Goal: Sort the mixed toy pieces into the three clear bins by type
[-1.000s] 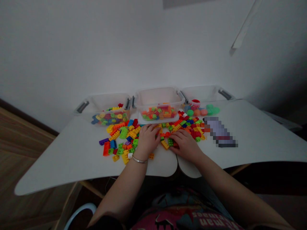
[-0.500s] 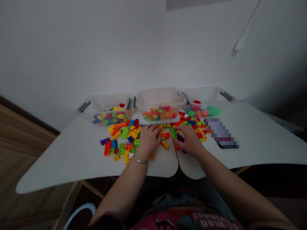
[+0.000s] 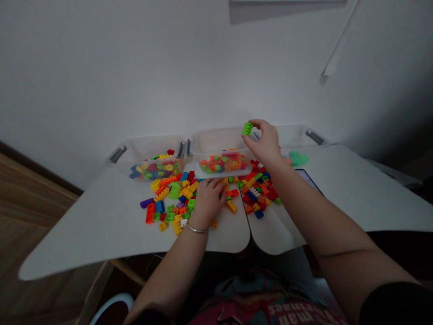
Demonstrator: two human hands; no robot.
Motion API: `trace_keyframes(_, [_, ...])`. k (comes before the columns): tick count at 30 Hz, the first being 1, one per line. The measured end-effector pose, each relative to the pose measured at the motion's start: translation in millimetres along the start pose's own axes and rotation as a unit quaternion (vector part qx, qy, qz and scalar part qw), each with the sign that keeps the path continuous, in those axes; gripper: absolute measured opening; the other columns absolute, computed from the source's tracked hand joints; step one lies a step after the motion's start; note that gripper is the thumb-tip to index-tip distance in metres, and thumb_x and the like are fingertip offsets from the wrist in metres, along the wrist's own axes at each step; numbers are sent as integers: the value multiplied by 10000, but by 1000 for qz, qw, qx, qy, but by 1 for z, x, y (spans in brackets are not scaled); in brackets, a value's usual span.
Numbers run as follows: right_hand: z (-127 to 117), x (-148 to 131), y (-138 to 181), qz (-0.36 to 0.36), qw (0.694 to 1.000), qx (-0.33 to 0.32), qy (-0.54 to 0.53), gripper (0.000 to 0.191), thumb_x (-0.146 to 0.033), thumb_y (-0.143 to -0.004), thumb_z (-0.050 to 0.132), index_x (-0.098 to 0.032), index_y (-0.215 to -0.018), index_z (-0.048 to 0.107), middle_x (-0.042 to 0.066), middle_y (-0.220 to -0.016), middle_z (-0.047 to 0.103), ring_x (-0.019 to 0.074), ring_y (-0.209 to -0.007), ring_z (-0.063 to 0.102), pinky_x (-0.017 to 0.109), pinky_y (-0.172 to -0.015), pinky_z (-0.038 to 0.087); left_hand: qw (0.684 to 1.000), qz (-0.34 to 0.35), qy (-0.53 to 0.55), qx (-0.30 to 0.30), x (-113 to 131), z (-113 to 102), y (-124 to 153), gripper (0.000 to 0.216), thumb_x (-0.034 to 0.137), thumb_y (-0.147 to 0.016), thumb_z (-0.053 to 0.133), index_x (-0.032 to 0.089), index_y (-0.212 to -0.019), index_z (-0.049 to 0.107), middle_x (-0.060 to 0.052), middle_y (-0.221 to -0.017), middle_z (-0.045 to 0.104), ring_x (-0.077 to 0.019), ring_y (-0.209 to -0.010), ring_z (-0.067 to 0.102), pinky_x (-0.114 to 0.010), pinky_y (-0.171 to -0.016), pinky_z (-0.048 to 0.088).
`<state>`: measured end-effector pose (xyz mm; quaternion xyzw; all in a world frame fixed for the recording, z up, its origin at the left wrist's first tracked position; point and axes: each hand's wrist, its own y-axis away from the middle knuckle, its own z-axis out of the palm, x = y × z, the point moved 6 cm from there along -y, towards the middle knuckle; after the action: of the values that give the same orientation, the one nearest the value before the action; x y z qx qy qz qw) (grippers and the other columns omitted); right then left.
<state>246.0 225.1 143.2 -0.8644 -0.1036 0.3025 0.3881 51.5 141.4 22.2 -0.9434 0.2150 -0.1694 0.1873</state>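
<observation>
My right hand (image 3: 265, 142) is raised above the right side of the middle plastic box. A bright green toy building brick (image 3: 247, 129) with studs is pinched between its thumb and fingers. My left hand (image 3: 209, 201) rests low over the loose building bricks on the table, its fingers spread and bent downward. Orange and yellow bricks show beside its thumb, while its fingertips are partly hidden. Around it lie mixed bricks, among them a yellow brick (image 3: 232, 206) to its right and a purple brick (image 3: 146, 202) at the far left.
Along the wall stand a left box (image 3: 145, 146) of mixed pieces, a middle box (image 3: 211, 141) holding bricks, and a right box (image 3: 292, 135) with green pieces. A phone (image 3: 308, 180) lies partly behind my right forearm. A seam splits the white table (image 3: 101, 225).
My right hand has lifted the green brick up and away from the right-hand pile, to above the boxes. My left hand has stayed in nearly the same place.
</observation>
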Motion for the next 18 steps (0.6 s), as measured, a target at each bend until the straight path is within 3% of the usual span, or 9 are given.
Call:
trace_keyframes(8, [40,4,-12,16,990,-128,54,457,-342,-786,677,-141,-1195,639,130,-1086,709,291,-1018,635,471,-941,479,1000,-5,-9,-3,0,-1,1,338,251,-864,565,245,-1178,689,-40,-1287,647,-285,-1192,497,-487,-1046,389])
trace_keyframes(14, [47,3,-12,22,977,-198,75,405,-354,-818,647,-150,-1165,684,119,-1183,698,309,-1114,633,468,-997,473,1000,-9,-12,-8,0,0,1,334,257,-870,562,241,-1178,692,-36,-1293,644,-288,-1200,492,-485,-1052,383])
trace_keyframes(18, [48,7,-12,28,978,-198,60,390,-342,-825,639,-147,-1159,686,134,-1186,692,316,-1124,630,489,-1014,461,1000,-9,-9,-3,-1,0,1,329,260,-868,568,243,-1169,696,-38,-1282,650,-290,-1201,492,-486,-1052,382])
